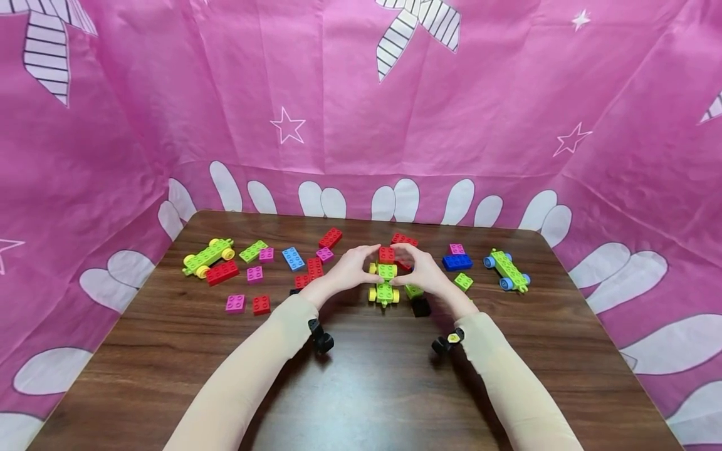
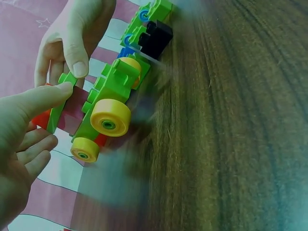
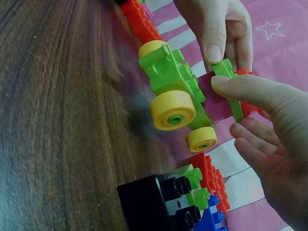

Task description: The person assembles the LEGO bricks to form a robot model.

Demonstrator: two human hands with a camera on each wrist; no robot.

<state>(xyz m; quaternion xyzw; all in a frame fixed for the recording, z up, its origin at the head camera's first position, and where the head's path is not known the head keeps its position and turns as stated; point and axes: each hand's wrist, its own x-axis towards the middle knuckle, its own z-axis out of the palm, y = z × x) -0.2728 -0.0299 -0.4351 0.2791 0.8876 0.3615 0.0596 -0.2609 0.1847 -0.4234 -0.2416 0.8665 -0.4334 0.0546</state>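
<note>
On the table (image 1: 372, 388), your left hand (image 1: 351, 269) and right hand (image 1: 424, 272) work over the central wheeled base (image 3: 172, 79). The left chassis (image 1: 209, 255) and right chassis (image 1: 509, 272) stand bare, apparently outstanding. Judged stacked on your base: pink brick (image 3: 214, 103), green brick (image 3: 236, 109) pinched by both hands' fingers, red brick (image 1: 386, 255) topmost; full seating unconfirmed. Loose bricks (image 1: 222, 273) lie unused.

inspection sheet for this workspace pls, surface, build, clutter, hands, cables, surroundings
surface: brown wood-grain table, pale glare near the front
build: green base on yellow wheels, topped by magenta block, green brick and red brick
clutter: loose bricks to either side; second yellow-wheeled base at left, blue-wheeled base at right
hands: left hand and right hand pinch the green brick
cables: nothing seen
surroundings: pink patterned fabric behind and at both sides
</note>
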